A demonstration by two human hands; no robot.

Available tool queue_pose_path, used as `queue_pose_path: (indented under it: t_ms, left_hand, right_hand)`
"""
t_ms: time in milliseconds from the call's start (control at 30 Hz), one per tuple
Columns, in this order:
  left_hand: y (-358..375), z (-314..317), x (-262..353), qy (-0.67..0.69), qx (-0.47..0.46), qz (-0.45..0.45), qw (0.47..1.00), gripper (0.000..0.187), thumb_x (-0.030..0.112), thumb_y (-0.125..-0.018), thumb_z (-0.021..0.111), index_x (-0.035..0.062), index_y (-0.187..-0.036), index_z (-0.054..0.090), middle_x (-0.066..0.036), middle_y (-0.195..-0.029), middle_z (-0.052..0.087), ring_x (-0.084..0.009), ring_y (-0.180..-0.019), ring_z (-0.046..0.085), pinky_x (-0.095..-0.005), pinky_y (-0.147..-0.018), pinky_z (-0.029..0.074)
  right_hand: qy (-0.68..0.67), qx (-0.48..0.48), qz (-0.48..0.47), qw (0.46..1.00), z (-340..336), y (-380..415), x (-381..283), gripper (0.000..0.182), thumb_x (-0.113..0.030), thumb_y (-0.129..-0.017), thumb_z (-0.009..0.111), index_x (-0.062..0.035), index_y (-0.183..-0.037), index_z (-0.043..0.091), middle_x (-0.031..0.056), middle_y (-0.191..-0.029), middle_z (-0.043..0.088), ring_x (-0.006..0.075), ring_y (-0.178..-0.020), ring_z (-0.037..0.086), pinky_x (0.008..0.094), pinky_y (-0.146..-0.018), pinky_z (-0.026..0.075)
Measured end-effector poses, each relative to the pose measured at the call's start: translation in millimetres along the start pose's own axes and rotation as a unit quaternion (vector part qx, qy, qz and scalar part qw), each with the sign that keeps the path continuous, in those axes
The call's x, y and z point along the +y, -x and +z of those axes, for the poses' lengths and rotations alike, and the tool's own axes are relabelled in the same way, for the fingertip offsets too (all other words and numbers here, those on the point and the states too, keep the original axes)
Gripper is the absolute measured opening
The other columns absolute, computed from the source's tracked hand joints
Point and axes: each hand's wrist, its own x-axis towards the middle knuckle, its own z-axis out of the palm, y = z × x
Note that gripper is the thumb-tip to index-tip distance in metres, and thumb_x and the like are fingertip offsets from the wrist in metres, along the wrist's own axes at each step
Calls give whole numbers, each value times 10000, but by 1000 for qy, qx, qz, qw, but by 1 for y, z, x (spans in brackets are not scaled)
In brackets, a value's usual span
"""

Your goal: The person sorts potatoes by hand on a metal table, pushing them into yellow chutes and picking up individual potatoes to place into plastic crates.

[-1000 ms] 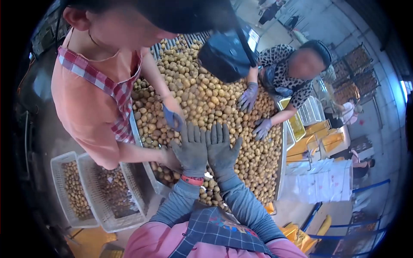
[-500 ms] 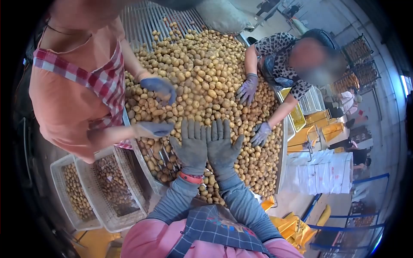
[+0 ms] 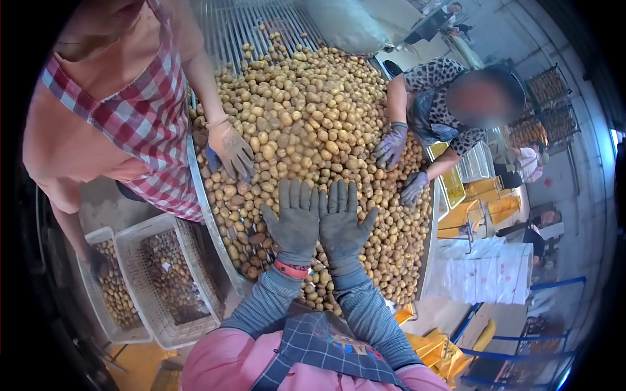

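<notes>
Both my hands wear grey gloves and are held side by side above a large heap of potatoes (image 3: 306, 117). My left hand (image 3: 295, 221), with a red band at the wrist, has its palm up, fingers extended and thumb out to the left. Beside it my right hand (image 3: 343, 225) lies in the same pose, thumb out to the right. Neither palm holds anything. The potatoes spread over a metal sorting table (image 3: 207, 199) and surround both hands in view.
A co-worker in a checked apron (image 3: 140, 124) leans in at the left, near two white crates (image 3: 166, 326). Another co-worker in a spotted top (image 3: 433, 75) works at the right. Metal bars (image 3: 241, 26) and a pale sack (image 3: 345, 25) lie at the far end.
The left co-worker has one hand on the potatoes now and the other down at the outer crate. The right co-worker's hands have shifted slightly right. My hands keep the same pose.
</notes>
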Motion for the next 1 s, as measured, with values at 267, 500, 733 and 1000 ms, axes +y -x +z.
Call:
queue_pose_path:
  t_ms: [267,500,733,1000]
  left_hand:
    - [13,21,2,-43,-4,-2,999,784,699,-984,266,158,-1547,333,-90,-1560,398,-253,-1445,337,-554,-1236,103]
    - [43,34,-15,-69,-78,-43,994,800,711,-975,288,159,-1554,317,-100,-1599,317,-260,-1450,320,-561,-1232,120]
    - [82,51,-20,-145,-84,-63,984,780,655,-990,355,135,-1566,279,-144,-1606,292,-286,-1484,274,-527,-1247,104]
    - [125,34,-11,-188,-40,-115,975,792,668,-988,324,125,-1563,287,-141,-1613,289,-294,-1488,268,-508,-1247,96]
  right_hand:
    - [-12,-46,5,999,-1,14,-13,780,-669,-923,525,-88,-1441,481,111,-1479,481,249,-1401,393,470,-1221,237]
    - [-35,-107,6,994,-3,47,-43,753,-687,-925,505,-122,-1423,509,88,-1476,489,232,-1397,400,457,-1226,215]
    - [-74,-129,34,988,-21,70,-71,793,-699,-917,505,-122,-1459,470,92,-1477,481,237,-1405,388,488,-1228,199]
    - [-108,-160,113,975,-40,108,-109,893,-733,-896,502,-104,-1516,366,94,-1581,326,238,-1484,247,519,-1239,143]
